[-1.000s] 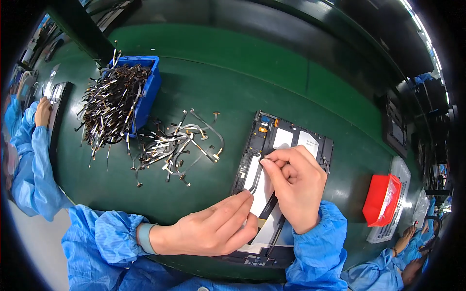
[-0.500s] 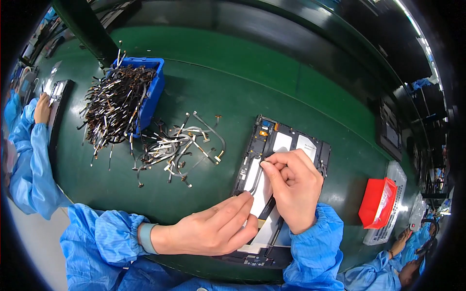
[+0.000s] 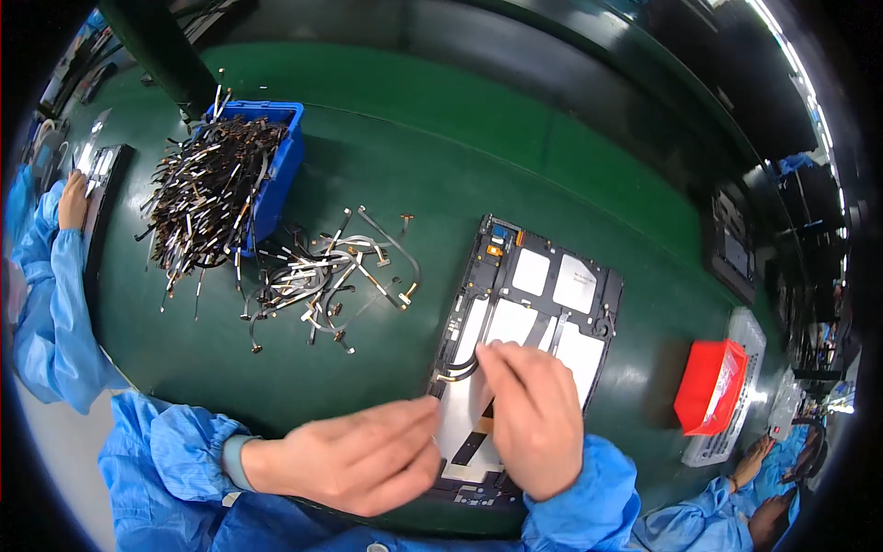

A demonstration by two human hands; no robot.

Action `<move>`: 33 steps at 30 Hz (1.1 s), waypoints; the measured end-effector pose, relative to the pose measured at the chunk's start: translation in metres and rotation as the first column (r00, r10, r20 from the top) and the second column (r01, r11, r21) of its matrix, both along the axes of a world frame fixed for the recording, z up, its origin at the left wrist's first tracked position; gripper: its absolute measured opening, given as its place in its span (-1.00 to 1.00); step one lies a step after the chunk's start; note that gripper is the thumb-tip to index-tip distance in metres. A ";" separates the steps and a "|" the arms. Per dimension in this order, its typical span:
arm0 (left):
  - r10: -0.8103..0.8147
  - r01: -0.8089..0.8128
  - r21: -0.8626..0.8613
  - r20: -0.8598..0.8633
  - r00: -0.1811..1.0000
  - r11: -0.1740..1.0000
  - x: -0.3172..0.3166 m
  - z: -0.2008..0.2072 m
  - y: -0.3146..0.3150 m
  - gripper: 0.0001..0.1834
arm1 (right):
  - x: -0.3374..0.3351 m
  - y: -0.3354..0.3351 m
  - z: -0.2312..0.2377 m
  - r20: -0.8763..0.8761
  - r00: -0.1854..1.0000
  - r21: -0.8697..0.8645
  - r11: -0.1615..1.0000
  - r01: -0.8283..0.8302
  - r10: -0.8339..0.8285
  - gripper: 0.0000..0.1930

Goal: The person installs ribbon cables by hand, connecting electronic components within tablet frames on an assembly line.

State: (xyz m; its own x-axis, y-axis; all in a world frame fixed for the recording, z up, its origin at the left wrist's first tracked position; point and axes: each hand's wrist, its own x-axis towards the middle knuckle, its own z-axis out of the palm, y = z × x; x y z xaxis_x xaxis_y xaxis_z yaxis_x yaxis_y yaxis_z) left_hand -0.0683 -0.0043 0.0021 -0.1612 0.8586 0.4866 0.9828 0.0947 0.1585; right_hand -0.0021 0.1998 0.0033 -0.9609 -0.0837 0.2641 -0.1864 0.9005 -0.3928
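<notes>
An opened tablet (image 3: pixel 579 285) lies on the bench in front of me, its white panels and dark frame exposed. A thin black flat cable (image 3: pixel 464 366) runs along its left side, with one light-coloured end near the left edge. My right hand (image 3: pixel 538 419) is over the middle of the tablet, thumb and forefinger pinched on the cable; its fingertips partly cover the grip. Lower left of the cable end, my left hand (image 3: pixel 359 455) is apart from it, fingers stretched and slightly blurred, with nothing visible in them.
A blue bin (image 3: pixel 288 166) overflows with flat cables, and a loose cable pile (image 3: pixel 322 276) lies beside it. At right, a red tray (image 3: pixel 708 391) stands by a pale perforated tray (image 3: pixel 743 405). Co-workers in blue sleeves (image 3: pixel 55 313) work at the left and lower right.
My left hand has let go of the cable end and drawn back toward the lower left. My right fingertips have moved down along the cable, uncovering more of the tablet's upper part.
</notes>
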 end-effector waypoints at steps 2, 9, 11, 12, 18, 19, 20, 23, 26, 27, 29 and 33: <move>0.079 -0.079 -0.007 0.013 0.997 0.997 -0.007 -0.004 -0.002 -0.81 | -0.011 0.006 -0.001 -0.005 1.000 0.045 0.999 0.010 -0.010 -0.57; 0.192 -0.193 -0.038 -0.018 0.981 0.980 -0.018 -0.016 0.005 -0.71 | -0.003 0.002 0.001 -0.038 0.985 0.075 0.984 -0.163 0.166 -0.63; 0.187 -0.187 -0.021 -0.002 0.982 0.982 -0.020 -0.017 0.008 -0.73 | 0.000 0.001 -0.002 -0.028 0.983 0.093 0.980 -0.176 0.180 -0.64; 0.178 -0.178 -0.021 -0.003 0.984 0.984 -0.021 -0.018 0.009 -0.73 | 0.001 0.001 -0.002 -0.034 0.984 0.102 0.980 -0.171 0.175 -0.64; 0.168 -0.169 -0.031 -0.042 0.985 0.985 -0.025 -0.018 0.006 -0.70 | 0.007 -0.010 0.007 0.037 0.989 0.242 0.958 -0.150 0.146 -0.62; 0.173 -0.175 -0.072 -0.034 0.984 0.982 -0.023 -0.017 0.004 -0.71 | 0.009 -0.013 0.008 0.066 0.991 0.305 0.943 -0.134 0.119 -0.62; 0.188 -0.191 -0.119 -0.035 0.981 0.974 -0.022 -0.015 0.000 -0.72 | 0.011 -0.017 0.007 0.066 0.994 0.344 0.933 -0.106 0.089 -0.61; 0.216 -0.218 -0.022 -0.069 0.974 0.976 -0.013 -0.014 -0.010 -0.70 | 0.048 -0.024 0.027 0.110 0.991 0.272 0.957 -0.100 0.072 -0.46; 0.272 -0.274 -0.032 -0.050 0.961 0.961 -0.008 -0.010 -0.046 -0.72 | 0.090 -0.018 0.033 0.250 0.951 0.267 0.932 -0.247 0.180 -0.34; 0.333 -0.332 -0.035 0.015 0.943 0.943 -0.008 -0.010 -0.058 -0.73 | 0.099 -0.015 0.030 0.291 0.942 0.294 0.922 -0.253 0.166 -0.35; 0.507 -0.505 -0.058 0.034 0.861 0.861 -0.020 -0.007 -0.078 -0.76 | 0.112 -0.010 0.012 0.251 0.968 0.356 0.931 -0.085 -0.007 -0.35; 0.643 -0.632 -0.131 0.079 0.761 0.764 -0.028 -0.008 -0.092 -0.78 | 0.119 -0.004 -0.003 0.075 0.979 0.043 0.982 0.186 -0.189 -0.14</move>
